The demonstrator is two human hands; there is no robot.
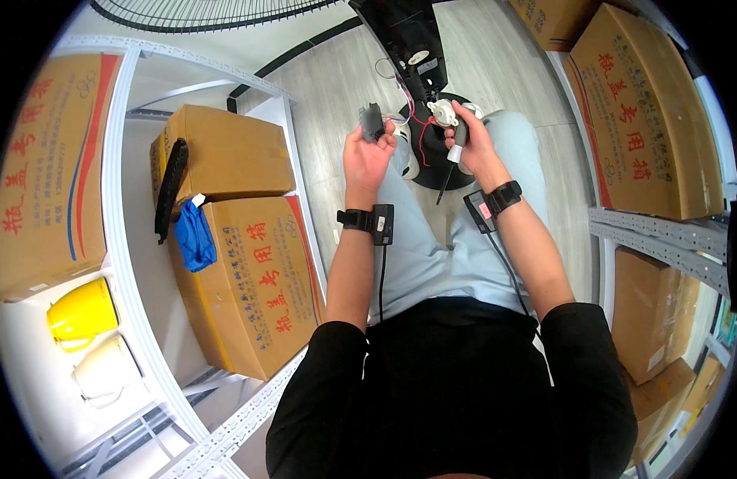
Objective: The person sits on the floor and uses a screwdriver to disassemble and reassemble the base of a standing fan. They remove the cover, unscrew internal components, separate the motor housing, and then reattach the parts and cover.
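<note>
You're at work by a blk column (396,38): L hand (368,162) pinches a small dark block (372,122) btwn thumb & fingers, L of the column; R hand (478,147) holds a wht round part (443,112) just off the column's near end, plus a screwdriver (455,152), shaft down, tip on no screw. Looks mid-job: wiring's exposed, a red wire (423,148) seems loose. Prob. left: securing both parts, which sit outside the column.
</note>
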